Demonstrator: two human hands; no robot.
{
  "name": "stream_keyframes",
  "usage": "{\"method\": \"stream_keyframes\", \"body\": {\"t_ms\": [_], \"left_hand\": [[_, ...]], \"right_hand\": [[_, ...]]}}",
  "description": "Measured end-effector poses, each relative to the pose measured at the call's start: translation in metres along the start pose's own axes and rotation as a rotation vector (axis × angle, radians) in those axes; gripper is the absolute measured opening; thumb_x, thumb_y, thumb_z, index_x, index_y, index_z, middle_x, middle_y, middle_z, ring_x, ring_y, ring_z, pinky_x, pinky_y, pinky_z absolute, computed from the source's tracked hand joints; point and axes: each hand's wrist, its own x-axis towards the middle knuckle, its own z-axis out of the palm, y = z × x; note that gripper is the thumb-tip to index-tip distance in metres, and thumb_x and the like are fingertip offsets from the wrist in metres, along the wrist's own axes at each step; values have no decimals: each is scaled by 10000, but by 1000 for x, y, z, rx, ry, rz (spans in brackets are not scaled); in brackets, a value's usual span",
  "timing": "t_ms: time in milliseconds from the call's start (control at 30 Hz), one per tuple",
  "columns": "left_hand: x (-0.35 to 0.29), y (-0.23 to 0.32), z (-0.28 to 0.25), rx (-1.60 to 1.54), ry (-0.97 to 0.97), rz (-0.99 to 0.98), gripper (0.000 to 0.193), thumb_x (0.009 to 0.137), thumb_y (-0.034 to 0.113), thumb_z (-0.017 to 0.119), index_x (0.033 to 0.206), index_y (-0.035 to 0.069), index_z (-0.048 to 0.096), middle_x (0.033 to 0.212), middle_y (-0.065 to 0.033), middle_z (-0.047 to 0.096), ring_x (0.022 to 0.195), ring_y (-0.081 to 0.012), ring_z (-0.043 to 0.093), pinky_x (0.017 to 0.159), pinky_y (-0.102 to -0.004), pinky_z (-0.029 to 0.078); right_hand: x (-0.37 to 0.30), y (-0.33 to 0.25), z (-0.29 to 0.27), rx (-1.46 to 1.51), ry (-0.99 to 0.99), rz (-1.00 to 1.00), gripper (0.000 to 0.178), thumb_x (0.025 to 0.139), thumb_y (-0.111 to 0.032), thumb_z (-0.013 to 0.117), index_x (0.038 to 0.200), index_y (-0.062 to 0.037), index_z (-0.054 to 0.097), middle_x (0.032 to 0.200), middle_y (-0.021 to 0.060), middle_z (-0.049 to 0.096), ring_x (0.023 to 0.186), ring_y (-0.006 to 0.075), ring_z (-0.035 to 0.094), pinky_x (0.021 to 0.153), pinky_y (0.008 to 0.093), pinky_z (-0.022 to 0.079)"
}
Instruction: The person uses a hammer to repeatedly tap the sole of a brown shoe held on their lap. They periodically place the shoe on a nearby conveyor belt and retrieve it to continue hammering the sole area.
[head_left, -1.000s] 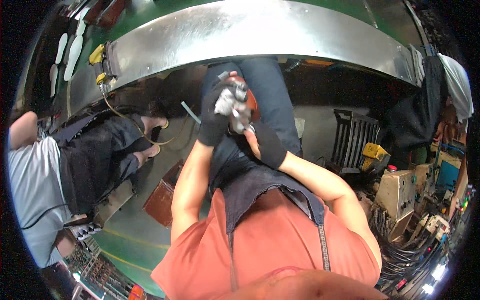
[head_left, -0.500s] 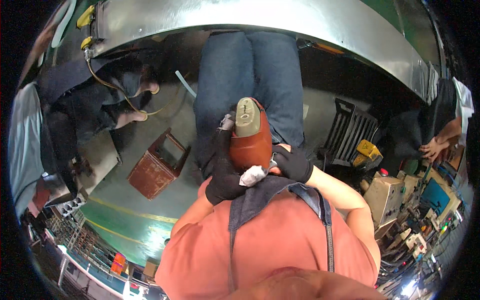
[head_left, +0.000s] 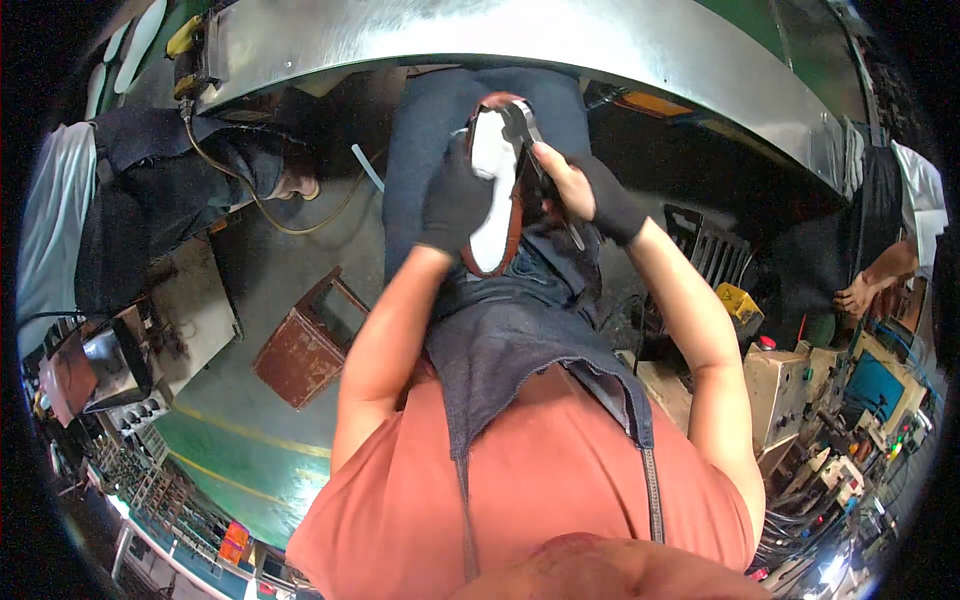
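A brown leather shoe (head_left: 487, 240) lies over my lap with its white underside turned up. My left hand (head_left: 452, 205), in a black glove, is wrapped round the shoe's left side. My right hand (head_left: 590, 195), gloved with bare fingers showing, grips a dark metal tool that looks like pincers (head_left: 518, 128). Its head rests at the far end of the shoe, over the white underside and the brown edge. Part of the tool's handles is hidden by my right hand. Whether the jaws pinch the leather cannot be made out.
A shiny metal bench edge (head_left: 500, 28) runs across in front of me. On the left floor stands a brown stool (head_left: 300, 350), with a hose (head_left: 225, 175) beyond it. A yellow box (head_left: 740, 305) and a machine (head_left: 775, 395) stand right. Other people sit at both sides.
The shoe has been turned so its white underside shows, and both hands have moved away from my belly towards the bench. The pincers now show in my right hand.
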Motion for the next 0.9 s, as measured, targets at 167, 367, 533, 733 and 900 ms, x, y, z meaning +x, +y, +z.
{"method": "stream_keyframes", "body": {"t_ms": [167,367,533,733,900], "left_hand": [[-10,-8,-24,-584,-135,-234,297,903,164,519,1136,-18,542,979,-125,658,865,-184,630,735,-311,505],[-69,-38,20,-40,104,156,483,889,175,486,1307,-50,395,1288,-285,455,1234,-377,428,1020,-387,340],[-43,-46,-25,-557,-483,-19,492,962,284,395,1312,-60,361,1242,-281,490,1193,-355,474,1004,-385,364],[-4,-13,34,-481,-23,18,496,943,223,413,1354,-28,293,1294,-245,445,1156,-333,498,952,-377,402],[6,-31,36,-86,3,-43,594,868,222,523,1339,-37,269,1238,-312,454,1122,-460,464,902,-464,406]], "right_hand": [[11,12,-22,40,-163,109,523,964,-480,344,946,-15,582,698,43,572,582,98,570,536,244,456],[15,-6,-41,-631,-292,-105,538,944,-450,419,800,29,620,619,87,575,538,192,523,544,345,435],[6,7,-9,-1012,-56,-440,518,950,-413,395,769,32,588,645,205,579,550,329,578,575,406,470],[2,7,-47,-276,-409,191,582,950,-500,371,868,33,590,649,98,609,586,179,639,579,316,518],[-2,-50,-56,-1102,-264,-384,554,955,-413,373,689,22,591,605,202,572,596,384,599,568,436,482]]}}
